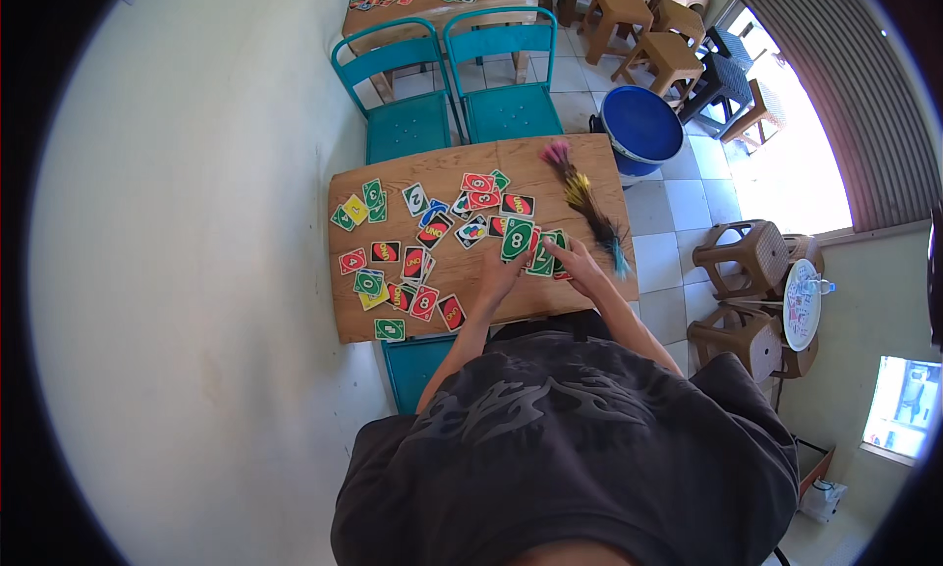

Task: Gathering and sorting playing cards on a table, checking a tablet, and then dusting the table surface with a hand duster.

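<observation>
My left hand (502, 273) grips a green UNO card with an eight (517, 238) above the table's near right part. My right hand (579, 268) has its thumb on a green card with a seven (544, 257), with more cards fanned behind it. Red cards show partly between the two hands. Loose UNO cards lie scattered over the wooden table (471, 282), some face up and others showing the black-and-red back. A wild card (471, 232) and a face-down card (518, 205) lie just beyond my left hand. A yellow card (355, 209) overlaps green ones at the far left.
A feather duster (586, 201) lies along the table's right side. Two teal metal chairs (409, 128) stand at the far edge, beside a blue-lidded drum (642, 124). Brown plastic stools (744, 253) stand to the right. A pale wall (206, 235) runs along the left.
</observation>
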`<action>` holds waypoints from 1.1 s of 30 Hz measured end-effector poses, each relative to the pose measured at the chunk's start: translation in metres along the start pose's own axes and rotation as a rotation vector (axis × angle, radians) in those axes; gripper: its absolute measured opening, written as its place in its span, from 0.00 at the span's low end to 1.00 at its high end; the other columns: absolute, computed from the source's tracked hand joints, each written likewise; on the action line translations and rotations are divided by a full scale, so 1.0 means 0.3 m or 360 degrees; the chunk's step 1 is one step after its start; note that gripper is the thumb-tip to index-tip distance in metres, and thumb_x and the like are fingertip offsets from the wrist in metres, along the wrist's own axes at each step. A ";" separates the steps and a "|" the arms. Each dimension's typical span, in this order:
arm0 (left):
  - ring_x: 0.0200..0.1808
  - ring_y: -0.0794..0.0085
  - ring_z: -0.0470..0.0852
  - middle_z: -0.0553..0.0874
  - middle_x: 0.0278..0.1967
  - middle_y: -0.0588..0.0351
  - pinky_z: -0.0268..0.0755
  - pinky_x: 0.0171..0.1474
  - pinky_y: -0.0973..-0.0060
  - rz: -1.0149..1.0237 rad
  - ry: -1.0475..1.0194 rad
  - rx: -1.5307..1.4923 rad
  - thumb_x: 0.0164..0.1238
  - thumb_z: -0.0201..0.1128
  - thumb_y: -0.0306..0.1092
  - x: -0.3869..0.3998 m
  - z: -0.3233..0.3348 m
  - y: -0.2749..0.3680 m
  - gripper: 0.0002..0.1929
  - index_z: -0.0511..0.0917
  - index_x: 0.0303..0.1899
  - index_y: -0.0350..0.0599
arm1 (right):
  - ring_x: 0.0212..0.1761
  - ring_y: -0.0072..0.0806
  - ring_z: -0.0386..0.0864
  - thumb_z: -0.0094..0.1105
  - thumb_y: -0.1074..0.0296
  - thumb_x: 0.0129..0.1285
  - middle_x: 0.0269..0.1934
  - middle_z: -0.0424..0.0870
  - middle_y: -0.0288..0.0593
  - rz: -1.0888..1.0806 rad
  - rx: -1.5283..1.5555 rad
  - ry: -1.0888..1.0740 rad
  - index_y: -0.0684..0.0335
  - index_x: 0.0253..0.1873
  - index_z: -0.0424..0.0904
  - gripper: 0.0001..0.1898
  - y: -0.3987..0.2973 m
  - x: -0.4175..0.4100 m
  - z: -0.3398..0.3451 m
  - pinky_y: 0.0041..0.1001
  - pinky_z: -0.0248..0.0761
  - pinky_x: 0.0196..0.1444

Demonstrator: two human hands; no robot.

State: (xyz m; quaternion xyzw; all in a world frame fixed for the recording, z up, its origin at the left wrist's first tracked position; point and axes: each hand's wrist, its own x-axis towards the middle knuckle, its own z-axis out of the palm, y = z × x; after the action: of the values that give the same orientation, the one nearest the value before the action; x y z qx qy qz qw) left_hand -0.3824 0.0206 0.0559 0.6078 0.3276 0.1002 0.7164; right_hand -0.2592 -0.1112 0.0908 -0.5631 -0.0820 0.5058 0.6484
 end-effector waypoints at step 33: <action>0.51 0.74 0.82 0.82 0.50 0.53 0.77 0.53 0.75 0.0014 -0.0210 -0.0362 0.61 0.66 0.20 -0.055 -0.108 0.079 0.24 0.70 0.59 0.39 | 0.38 0.37 0.86 0.42 0.56 0.78 0.39 0.82 0.47 0.0292 0.0397 0.0041 0.66 0.69 0.64 0.24 0.078 0.037 -0.095 0.36 0.83 0.41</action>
State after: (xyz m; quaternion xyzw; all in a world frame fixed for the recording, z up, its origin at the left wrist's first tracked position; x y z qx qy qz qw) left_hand -0.4082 0.0434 0.0823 0.5293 0.2635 0.0997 0.8002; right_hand -0.2479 -0.1247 0.0567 -0.4897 0.0416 0.5619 0.6654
